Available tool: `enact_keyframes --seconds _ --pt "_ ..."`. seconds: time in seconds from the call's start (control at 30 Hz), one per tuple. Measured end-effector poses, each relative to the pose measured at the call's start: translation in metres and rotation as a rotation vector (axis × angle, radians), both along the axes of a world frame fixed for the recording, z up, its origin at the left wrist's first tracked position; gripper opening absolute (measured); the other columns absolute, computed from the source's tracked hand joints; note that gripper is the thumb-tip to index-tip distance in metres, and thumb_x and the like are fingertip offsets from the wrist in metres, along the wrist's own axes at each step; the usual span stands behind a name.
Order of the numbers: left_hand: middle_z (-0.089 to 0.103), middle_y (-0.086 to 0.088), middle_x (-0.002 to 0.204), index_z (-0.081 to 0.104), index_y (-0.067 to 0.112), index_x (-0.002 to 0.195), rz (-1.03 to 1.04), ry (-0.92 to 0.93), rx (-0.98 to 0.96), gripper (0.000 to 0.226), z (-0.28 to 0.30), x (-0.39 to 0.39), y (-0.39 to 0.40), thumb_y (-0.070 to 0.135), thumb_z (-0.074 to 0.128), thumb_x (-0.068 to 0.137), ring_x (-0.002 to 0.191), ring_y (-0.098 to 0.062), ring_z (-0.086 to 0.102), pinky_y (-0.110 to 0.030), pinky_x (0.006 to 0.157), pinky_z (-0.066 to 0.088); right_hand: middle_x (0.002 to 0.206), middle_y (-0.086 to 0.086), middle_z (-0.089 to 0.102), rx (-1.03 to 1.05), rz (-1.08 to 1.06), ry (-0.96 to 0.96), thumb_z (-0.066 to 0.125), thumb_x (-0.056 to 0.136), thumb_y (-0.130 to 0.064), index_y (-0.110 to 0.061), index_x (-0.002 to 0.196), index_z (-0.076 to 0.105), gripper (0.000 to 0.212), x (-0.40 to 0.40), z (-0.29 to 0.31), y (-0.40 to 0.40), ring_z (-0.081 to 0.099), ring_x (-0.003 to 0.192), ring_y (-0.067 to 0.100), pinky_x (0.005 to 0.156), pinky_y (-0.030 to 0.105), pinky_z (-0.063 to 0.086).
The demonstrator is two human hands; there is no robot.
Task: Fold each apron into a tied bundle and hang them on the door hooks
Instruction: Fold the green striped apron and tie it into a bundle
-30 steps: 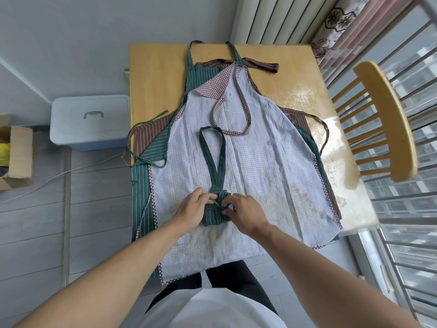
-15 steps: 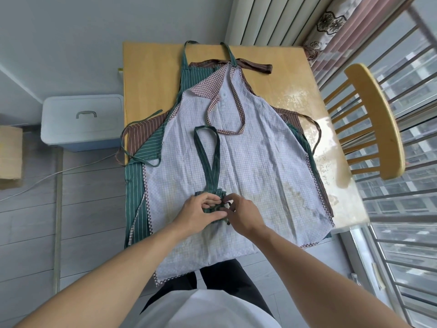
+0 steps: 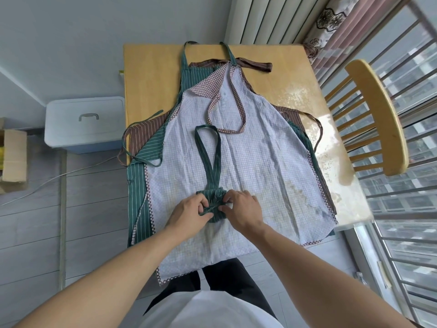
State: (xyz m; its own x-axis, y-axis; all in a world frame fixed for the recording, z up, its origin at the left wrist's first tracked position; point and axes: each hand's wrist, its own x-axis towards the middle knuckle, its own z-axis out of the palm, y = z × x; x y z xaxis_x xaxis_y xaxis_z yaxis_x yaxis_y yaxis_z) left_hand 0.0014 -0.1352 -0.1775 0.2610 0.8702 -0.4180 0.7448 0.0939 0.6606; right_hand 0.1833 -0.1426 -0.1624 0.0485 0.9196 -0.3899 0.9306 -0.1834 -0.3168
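Observation:
A small green striped apron bundle (image 3: 212, 196) lies on top of a light checked apron (image 3: 248, 147) spread over the wooden table (image 3: 153, 79). Its neck loop (image 3: 208, 147) stretches away from me. My left hand (image 3: 189, 213) pinches a thin green tie strap at the bundle's left side. My right hand (image 3: 242, 207) pinches the strap and bundle from the right. Under the checked apron lie a flat green striped apron (image 3: 139, 185) and a brown striped apron (image 3: 146, 131).
A wooden chair (image 3: 378, 114) stands right of the table by the barred window. A blue lidded bin (image 3: 85, 124) and a cardboard box (image 3: 13, 159) sit on the floor at left. A cable runs across the floor.
My fingers have shifted on the tie strap around the bundle, with the hands drawn slightly apart. The aprons underneath have not moved.

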Motion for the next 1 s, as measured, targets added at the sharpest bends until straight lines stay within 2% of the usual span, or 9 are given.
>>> enact_keyframes --seconds 0.1,0.23,0.3,0.37,0.47,0.57,0.7,0.83,1.0 --pt "0.066 0.01 0.076 0.068 0.029 0.087 0.031 -0.032 -0.038 0.008 0.004 0.0 0.008 0.034 0.073 0.09 0.064 -0.006 0.058 -0.026 0.061 0.052 0.095 -0.008 0.074 0.018 -0.002 -0.037 0.063 0.093 -0.046 -0.028 0.111 0.065 0.025 -0.001 -0.001 -0.001 0.059 0.106 0.018 0.1 0.035 0.038" --pt "0.07 0.011 0.079 0.076 0.026 0.078 0.217 -0.208 -0.06 0.008 0.004 0.01 0.011 0.03 0.082 0.083 0.074 -0.005 0.065 -0.018 0.067 0.052 0.089 -0.008 0.076 0.066 -0.03 -0.075 0.066 0.091 -0.048 -0.031 0.108 0.071 0.024 -0.001 -0.003 0.0 0.06 0.105 0.016 0.104 0.033 0.036" --pt "0.072 0.011 0.078 0.076 0.026 0.076 0.287 -0.261 -0.093 0.009 0.002 0.019 0.008 0.029 0.084 0.081 0.074 -0.006 0.068 -0.02 0.069 0.055 0.086 -0.006 0.075 0.047 -0.061 -0.029 0.069 0.092 -0.041 -0.028 0.102 0.075 0.018 -0.002 -0.001 -0.001 0.062 0.1 0.017 0.091 0.031 0.044" --pt "0.074 0.012 0.075 0.076 0.026 0.077 0.357 -0.308 -0.135 0.009 0.002 0.026 0.005 0.029 0.083 0.081 0.068 -0.007 0.071 -0.022 0.065 0.056 0.08 -0.003 0.073 0.0 -0.09 0.039 0.068 0.094 -0.033 -0.022 0.094 0.078 0.014 -0.005 0.001 -0.001 0.065 0.083 0.016 0.065 0.027 0.049" --pt "0.075 0.011 0.075 0.075 0.023 0.082 0.413 -0.328 -0.15 0.007 0.005 0.036 0.003 0.025 0.081 0.085 0.058 -0.005 0.071 -0.022 0.061 0.056 0.075 -0.002 0.071 -0.029 -0.095 0.074 0.063 0.097 -0.024 -0.019 0.092 0.078 0.016 -0.007 0.001 -0.003 0.063 0.066 0.015 0.048 0.02 0.039" --pt "0.075 0.014 0.081 0.07 0.025 0.094 0.424 -0.32 -0.142 0.012 0.003 0.039 0.0 0.025 0.079 0.086 0.06 -0.006 0.072 -0.03 0.064 0.061 0.076 -0.004 0.072 -0.074 -0.087 0.137 0.061 0.095 -0.019 -0.02 0.1 0.076 0.016 -0.003 0.006 -0.005 0.063 0.066 0.013 0.05 0.021 0.042" --pt "0.071 0.019 0.088 0.068 0.037 0.088 0.329 -0.173 -0.089 0.007 0.001 0.039 0.0 0.033 0.075 0.088 0.071 -0.002 0.069 -0.028 0.064 0.059 0.087 -0.001 0.076 -0.148 -0.202 0.163 0.064 0.092 -0.017 -0.017 0.117 0.068 0.025 0.014 0.016 -0.008 0.064 0.061 0.009 0.05 0.019 0.042" --pt "0.069 0.024 0.094 0.074 0.039 0.096 0.211 -0.11 -0.041 0.008 0.003 0.04 0.0 0.033 0.069 0.093 0.08 0.003 0.063 -0.02 0.066 0.053 0.07 -0.01 0.069 -0.121 -0.038 0.084 0.064 0.097 -0.037 -0.022 0.11 0.075 0.023 0.025 0.029 -0.003 0.059 0.056 0.005 0.052 0.02 0.043" --pt "0.07 0.021 0.097 0.072 0.038 0.098 0.127 -0.133 -0.061 0.007 0.005 0.038 0.002 0.037 0.07 0.092 0.086 0.0 0.066 -0.025 0.076 0.057 0.096 -0.009 0.065 0.039 0.346 -0.001 0.053 0.102 -0.041 -0.025 0.107 0.071 0.025 0.02 0.042 0.014 0.058 0.093 0.011 0.071 0.024 0.04"
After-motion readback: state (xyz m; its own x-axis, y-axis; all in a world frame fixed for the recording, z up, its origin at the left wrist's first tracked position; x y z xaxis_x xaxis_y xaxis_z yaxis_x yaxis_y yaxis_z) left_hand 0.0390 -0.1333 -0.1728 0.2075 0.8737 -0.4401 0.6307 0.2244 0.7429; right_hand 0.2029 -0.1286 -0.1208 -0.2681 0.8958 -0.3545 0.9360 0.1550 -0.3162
